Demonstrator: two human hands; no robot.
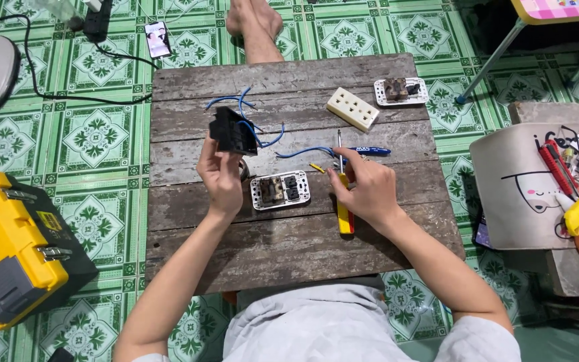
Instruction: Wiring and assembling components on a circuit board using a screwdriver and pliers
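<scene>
Gripping a black box [233,131], the left hand [221,175] held it tilted above the board [283,241], fingers curled closed around its lower edge. The box was dark, squarish and open-backed, with blue wires [257,125] running out of it and looping across the planks. The right hand [366,188] rested on the board, fingers bent closed over a screwdriver [344,213] with a yellow and red handle; its thin shaft pointed away from the person.

Between the hands lay a white switch plate [280,190], face up, with brown and black inserts. Just beyond the screwdriver tip lay a blue pen-like tool [368,151] joined by a loose blue wire [303,153], and a small yellow scrap [317,167] lay near it. Farther off sat a cream socket [352,108] and a second plate [401,91] near the board's far corner. Nothing lay between either hand and its object.

A yellow toolbox [15,248] stood on the green tiled floor [95,141] to the left. A phone [157,39] lay beyond the board, near another person's bare foot [254,20]. A tray of tools [571,181] sat to the right.
</scene>
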